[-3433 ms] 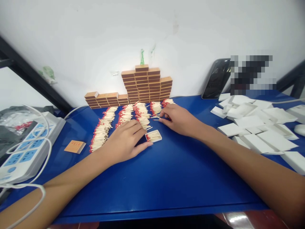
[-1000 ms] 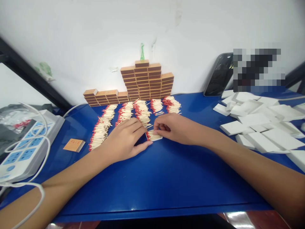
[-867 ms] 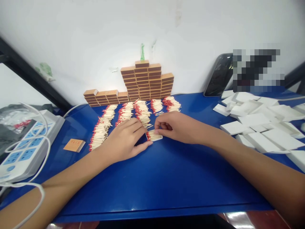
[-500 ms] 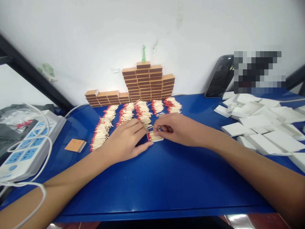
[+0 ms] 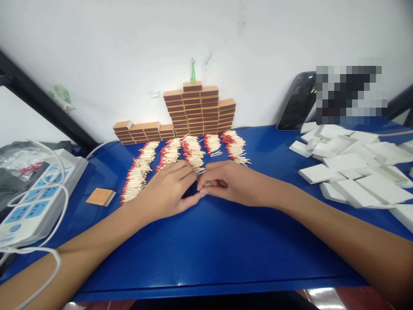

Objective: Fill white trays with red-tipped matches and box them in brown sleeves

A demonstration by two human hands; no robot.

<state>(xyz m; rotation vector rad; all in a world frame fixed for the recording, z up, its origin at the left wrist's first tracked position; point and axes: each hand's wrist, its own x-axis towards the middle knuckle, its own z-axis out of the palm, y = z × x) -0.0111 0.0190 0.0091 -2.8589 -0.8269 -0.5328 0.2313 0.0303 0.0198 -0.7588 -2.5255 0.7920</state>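
Note:
Both hands meet at the middle of the blue table [image 5: 226, 245], just in front of the rows of red-tipped matches [image 5: 192, 153]. My left hand [image 5: 167, 189] lies curled with its fingertips against a small white matchbox tray. My right hand [image 5: 226, 183] covers that tray from the right, fingers bent and pressed onto it. Only a sliver of the tray [image 5: 207, 184] shows between the fingers. More match rows [image 5: 138, 174] stretch to the left of my left hand.
A stack of brown matchboxes [image 5: 198, 110] stands against the wall. White empty trays [image 5: 351, 172] are heaped at the right. A loose orange matchbox sleeve [image 5: 100, 196] lies at the left, beside a power strip [image 5: 35, 202] with white cables. A dark phone [image 5: 295, 101] leans on the wall.
My right hand came back from the far match rows to the tray and has now slid left over it, hiding the matches in it. My left hand stayed put.

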